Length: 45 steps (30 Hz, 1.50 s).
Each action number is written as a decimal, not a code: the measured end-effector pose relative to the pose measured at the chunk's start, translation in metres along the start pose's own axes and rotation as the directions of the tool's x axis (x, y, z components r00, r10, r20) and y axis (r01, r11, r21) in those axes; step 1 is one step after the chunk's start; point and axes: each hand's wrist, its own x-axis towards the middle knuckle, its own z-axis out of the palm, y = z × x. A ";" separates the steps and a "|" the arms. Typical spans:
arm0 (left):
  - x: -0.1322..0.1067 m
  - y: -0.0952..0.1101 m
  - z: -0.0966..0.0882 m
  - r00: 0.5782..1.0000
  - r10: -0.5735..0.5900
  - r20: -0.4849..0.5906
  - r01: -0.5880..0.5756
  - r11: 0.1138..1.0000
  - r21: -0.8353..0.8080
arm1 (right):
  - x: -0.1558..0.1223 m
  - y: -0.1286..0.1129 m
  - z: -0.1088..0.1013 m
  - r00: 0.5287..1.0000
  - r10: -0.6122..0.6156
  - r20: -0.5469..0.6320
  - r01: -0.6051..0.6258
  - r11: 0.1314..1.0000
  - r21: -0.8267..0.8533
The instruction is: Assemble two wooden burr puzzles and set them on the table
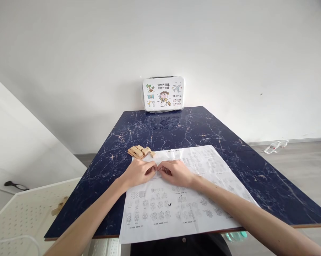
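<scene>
My left hand [141, 172] and my right hand [176, 172] meet over the upper part of a large printed sheet [160, 199]. Thumbs and forefingers are pinched together at the same spot, fingertips touching or nearly so. Whatever lies between them is too small or hidden to name. The sheet shows rows of line drawings and small print, and it overhangs the table's near edge. Just beyond my left hand lies a small pile of pale wooden pieces [141, 152], some slotted, at the sheet's far left corner. Two tiny dark slivers [170, 204] rest on the paper.
The dark blue marbled table [155, 135] narrows toward the wall. A white case with cartoon prints [164, 94] stands at its far end. At lower left is a perforated cream surface [24, 209] with wooden pieces [58, 207]. Clear plastic bottles [276, 146] lie on the floor at right.
</scene>
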 end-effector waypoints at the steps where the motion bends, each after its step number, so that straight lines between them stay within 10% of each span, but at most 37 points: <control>1: 0.000 -0.001 0.001 1.000 0.000 -0.018 0.000 1.000 0.003 | 0.000 0.000 0.000 1.000 0.002 0.001 -0.002 1.000 -0.002; 14: 0.007 -0.023 -0.003 0.842 -0.334 -0.424 0.390 0.919 0.051 | 0.001 -0.002 -0.001 1.000 -0.002 -0.006 0.002 1.000 0.022; 28: -0.006 -0.059 0.017 0.744 -0.629 -0.224 0.638 0.769 -0.037 | 0.002 0.000 0.002 1.000 -0.018 -0.024 0.018 1.000 0.023; 45: -0.006 -0.064 0.016 0.774 -0.595 -0.215 0.593 0.801 -0.083 | 0.002 -0.001 0.002 1.000 -0.009 -0.016 0.009 1.000 0.028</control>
